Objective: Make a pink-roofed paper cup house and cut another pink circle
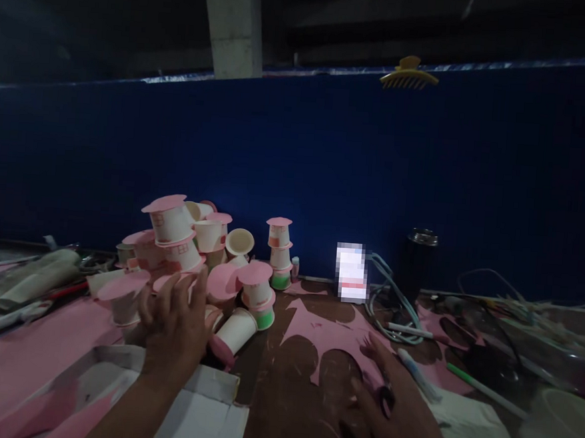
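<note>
Spreading against a heap of small white paper cups with pink paper lids [194, 259] at the dark wooden table's [304, 407] back edge, the left hand [177, 328] is being pressed open-fingered, steadying it; the right hand [390, 402] is being rested flat, holding nothing, on pink cut-out paper scrap [334, 335].

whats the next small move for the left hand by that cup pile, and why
Probably close the left hand gently on one pink-lidded cup at the pile's near edge. The open fingers already reach the heap of paper cups, which is stacked loosely and tilted, so a push could topple it. The right hand rests flat on the table.
</note>
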`<state>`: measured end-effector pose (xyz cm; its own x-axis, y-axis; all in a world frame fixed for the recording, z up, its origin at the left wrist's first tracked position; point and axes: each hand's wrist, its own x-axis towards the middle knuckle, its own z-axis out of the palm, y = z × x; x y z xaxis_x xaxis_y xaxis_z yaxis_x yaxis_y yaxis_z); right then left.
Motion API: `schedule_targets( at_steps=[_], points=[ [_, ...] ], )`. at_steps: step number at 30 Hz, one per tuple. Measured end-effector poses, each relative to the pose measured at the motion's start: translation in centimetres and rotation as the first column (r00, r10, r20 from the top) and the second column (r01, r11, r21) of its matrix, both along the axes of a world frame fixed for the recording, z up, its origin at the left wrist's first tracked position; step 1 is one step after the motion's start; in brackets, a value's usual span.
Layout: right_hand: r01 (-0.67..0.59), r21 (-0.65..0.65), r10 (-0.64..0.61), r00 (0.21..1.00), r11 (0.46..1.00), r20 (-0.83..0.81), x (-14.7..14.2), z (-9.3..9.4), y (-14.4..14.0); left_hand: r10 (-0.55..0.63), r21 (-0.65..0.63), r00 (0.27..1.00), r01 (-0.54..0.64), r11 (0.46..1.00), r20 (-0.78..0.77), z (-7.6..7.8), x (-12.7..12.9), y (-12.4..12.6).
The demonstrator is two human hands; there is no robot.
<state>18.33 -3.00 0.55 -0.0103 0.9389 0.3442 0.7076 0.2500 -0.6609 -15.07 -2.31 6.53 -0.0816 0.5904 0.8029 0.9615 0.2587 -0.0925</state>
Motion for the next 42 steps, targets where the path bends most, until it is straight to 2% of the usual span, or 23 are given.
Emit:
schedule_targets(
  at_steps=[3, 6, 10, 12, 14, 16, 18, 21, 26, 32, 39, 42],
  points=[
    [0.048, 0.037, -0.046, 0.998, 0.998, -0.048, 0.0, 0.6, -0.1, -0.039, 0.048, 0.999, 0.039, 0.998, 0.015, -0.3, -0.7, -1.8],
    [0.074, 0.06, -0.07, 0.995, 0.995, -0.072, 0.0, 1.0, 0.0, -0.131, 0.144, 0.99, 0.124, 0.982, 0.044, -0.3, -0.1, -3.7],
    [0.039, 0.119, -0.041, 0.999, 0.992, 0.017, 0.2, 0.3, 0.5, -0.364, 0.184, 0.923, 0.339, 0.923, 0.124, -0.2, 3.9, -5.5],
    [-0.001, 0.18, -0.02, 0.993, 0.984, 0.116, 0.5, -0.4, 0.8, -0.503, 0.152, 0.855, 0.484, 0.862, 0.129, -0.4, 6.5, -5.7],
    [-0.061, 0.235, 0.009, 0.977, 0.97, 0.215, 0.8, -1.0, 1.2, -0.63, 0.075, 0.767, 0.626, 0.776, 0.117, -0.8, 8.9, -5.3],
    [-0.091, 0.248, 0.018, 0.96, 0.964, 0.279, 1.0, -1.2, 1.3, -0.657, -0.081, 0.708, 0.694, 0.715, 0.259, -1.1, 11.1, -4.2],
    [-0.083, 0.24, 0.004, 0.95, 0.967, 0.314, 1.2, -1.3, 1.4, -0.556, -0.303, 0.737, 0.669, 0.678, 0.383, -1.6, 12.9, -2.7],
    [-0.066, 0.247, -0.023, 0.939, 0.967, 0.343, 1.4, -1.1, 1.4, -0.452, -0.622, 0.82, 0.565, 0.542, 0.351, -2.3, 15.0, -0.1],
    [-0.093, 0.248, -0.006, 0.928, 0.964, 0.372, 1.5, -1.3, 1.5, -0.396, -0.677, 0.858, 0.504, 0.536, 0.326, -4.3, 16.9, 2.5],
    [-0.143, 0.258, 0.031, 0.918, 0.955, 0.395, 1.5, -1.4, 1.3, -0.357, -0.688, 0.875, 0.48, 0.545, 0.328, -6.3, 16.6, 2.9],
    [-0.137, 0.222, 0.041, 0.92, 0.965, 0.391, 1.2, -1.4, 1.3, -0.352, -0.635, 0.857, 0.515, 0.576, 0.375, -6.7, 15.9, 3.7],
    [-0.134, 0.266, 0.022, 0.923, 0.955, 0.384, 1.3, -1.7, 1.5, -0.352, -0.574, 0.846, 0.532, 0.622, 0.401, -6.1, 15.7, 3.4]
  ],
)
